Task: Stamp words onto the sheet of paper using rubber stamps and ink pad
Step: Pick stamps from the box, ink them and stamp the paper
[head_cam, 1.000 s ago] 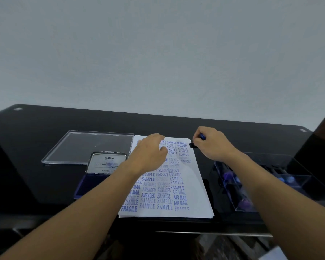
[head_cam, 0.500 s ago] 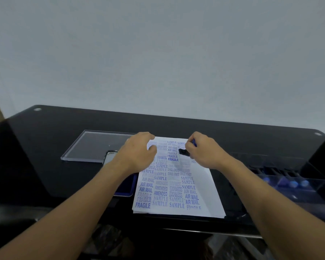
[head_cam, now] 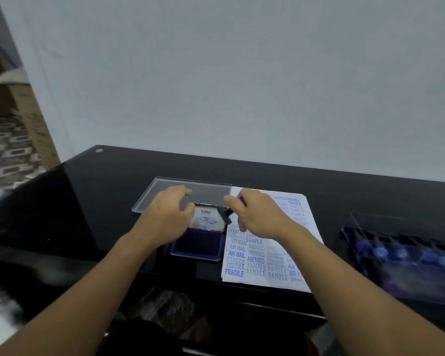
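A white sheet of paper [head_cam: 265, 263] covered with blue stamped words lies on the black table. Left of it sits an open blue ink pad [head_cam: 198, 246] with its raised lid [head_cam: 206, 220]. My right hand [head_cam: 260, 217] grips a blue-handled rubber stamp [head_cam: 228, 217], whose black base hangs at the lid's right edge. My left hand [head_cam: 168, 214] hovers over the left side of the ink pad with fingers loosely curved, holding nothing.
A clear acrylic lid [head_cam: 165, 191] lies flat behind the ink pad. A clear case of several blue-handled stamps [head_cam: 406, 255] stands at the right. The table's front edge [head_cam: 242, 301] runs just below the paper. A doorway and patterned floor are at far left.
Both hands have moved left off the paper to the ink pad. My right hand carried the stamp along. The camera view turned left.
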`<state>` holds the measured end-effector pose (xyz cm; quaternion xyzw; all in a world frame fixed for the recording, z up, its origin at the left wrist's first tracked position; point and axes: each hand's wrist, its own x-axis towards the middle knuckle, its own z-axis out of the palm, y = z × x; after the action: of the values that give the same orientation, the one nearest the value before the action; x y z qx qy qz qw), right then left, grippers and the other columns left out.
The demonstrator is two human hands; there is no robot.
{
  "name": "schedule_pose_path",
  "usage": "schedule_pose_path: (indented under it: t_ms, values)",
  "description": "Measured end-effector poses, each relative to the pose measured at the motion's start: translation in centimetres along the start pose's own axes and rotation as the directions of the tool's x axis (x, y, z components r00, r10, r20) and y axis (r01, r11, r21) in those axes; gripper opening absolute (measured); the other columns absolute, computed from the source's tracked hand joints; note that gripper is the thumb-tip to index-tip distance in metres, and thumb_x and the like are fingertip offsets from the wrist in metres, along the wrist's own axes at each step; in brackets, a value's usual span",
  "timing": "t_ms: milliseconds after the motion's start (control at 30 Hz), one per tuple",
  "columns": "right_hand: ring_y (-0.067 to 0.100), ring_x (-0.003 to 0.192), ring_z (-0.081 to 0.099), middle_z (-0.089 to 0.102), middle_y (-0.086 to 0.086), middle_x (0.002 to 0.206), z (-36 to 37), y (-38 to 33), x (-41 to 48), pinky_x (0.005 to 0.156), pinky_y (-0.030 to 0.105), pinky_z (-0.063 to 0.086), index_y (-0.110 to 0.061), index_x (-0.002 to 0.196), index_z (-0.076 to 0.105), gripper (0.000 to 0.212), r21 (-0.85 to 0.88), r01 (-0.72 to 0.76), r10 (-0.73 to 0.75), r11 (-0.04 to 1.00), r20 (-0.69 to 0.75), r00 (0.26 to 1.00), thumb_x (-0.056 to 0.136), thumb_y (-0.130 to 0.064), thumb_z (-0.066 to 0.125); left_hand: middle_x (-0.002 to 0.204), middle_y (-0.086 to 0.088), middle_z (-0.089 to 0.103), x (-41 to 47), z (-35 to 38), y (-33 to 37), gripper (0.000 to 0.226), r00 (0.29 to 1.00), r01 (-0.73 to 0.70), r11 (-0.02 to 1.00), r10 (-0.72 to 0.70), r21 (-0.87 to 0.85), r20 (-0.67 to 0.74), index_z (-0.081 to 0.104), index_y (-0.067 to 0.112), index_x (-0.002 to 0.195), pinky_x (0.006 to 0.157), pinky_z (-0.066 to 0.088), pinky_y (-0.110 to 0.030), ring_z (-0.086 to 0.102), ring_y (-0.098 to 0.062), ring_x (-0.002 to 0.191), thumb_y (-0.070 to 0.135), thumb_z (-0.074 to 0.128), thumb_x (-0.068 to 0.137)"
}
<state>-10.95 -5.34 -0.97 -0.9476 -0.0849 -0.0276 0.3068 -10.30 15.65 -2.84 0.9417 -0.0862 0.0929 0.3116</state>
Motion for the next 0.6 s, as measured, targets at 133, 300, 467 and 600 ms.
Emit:
schedule_pose_path:
  t_ms: [133, 300, 467, 600]
  values:
    - [0.027, 0.078, 0.065, 0.067, 0.009, 0.082, 1.1, -1.3, 0.0, 0.068, 0.038, 0.05, -0.016, 0.085, 0.046, 0.036, 0.02, 0.021, -0.021, 1.0, 0.013, 1.0, 0.1, -0.049, 0.049, 0.15, 0.005, 0.044, -0.8, -0.4, -1.4, 0.044, 0.999, 0.031, 0.999, -0.031, -0.017, -0.025, 0.049, 0.018, 0.142, 0.115, 0.028, -0.03, 0.035, -0.012, 0.14, 0.027, 0.049, 0.099]
    - [0.022, 0.082, 0.059, 0.063, 0.004, 0.092, 2.3, -2.9, -0.1, 0.067, 0.033, 0.047, -0.013, 0.1, 0.054, 0.017, -0.024, 0.077, -0.074, 0.997, 0.09, 0.993, 0.1, -0.028, 0.045, 0.154, 0.004, 0.04, -1.9, 0.1, -3.4, 0.045, 0.999, 0.043, 0.999, -0.043, 0.001, -0.029, 0.048, 0.018, 0.144, 0.116, 0.025, -0.03, 0.031, -0.013, 0.143, 0.026, 0.049, 0.099]
    - [0.024, 0.083, 0.06, 0.064, 0.007, 0.093, 3.1, -4.0, 0.4, 0.067, 0.036, 0.047, -0.014, 0.099, 0.053, 0.015, -0.138, 0.114, -0.082, 0.984, 0.218, 0.972, 0.098, -0.025, 0.042, 0.159, 0.002, 0.032, -2.4, 1.1, -5.4, 0.048, 0.998, 0.066, 0.997, -0.066, 0.05, -0.003, 0.045, 0.02, 0.147, 0.121, 0.02, -0.039, 0.024, -0.015, 0.147, 0.028, 0.048, 0.1]
    - [0.024, 0.08, 0.059, 0.061, 0.006, 0.092, 3.5, -4.4, 1.0, 0.066, 0.036, 0.046, -0.019, 0.093, 0.049, 0.012, -0.207, 0.145, -0.086, 0.968, 0.271, 0.959, 0.099, -0.028, 0.043, 0.161, 0.002, 0.027, -2.6, 1.9, -6.5, 0.05, 0.997, 0.078, 0.991, -0.08, 0.107, 0.015, 0.04, 0.023, 0.15, 0.122, 0.014, -0.05, 0.017, -0.016, 0.15, 0.032, 0.044, 0.101]
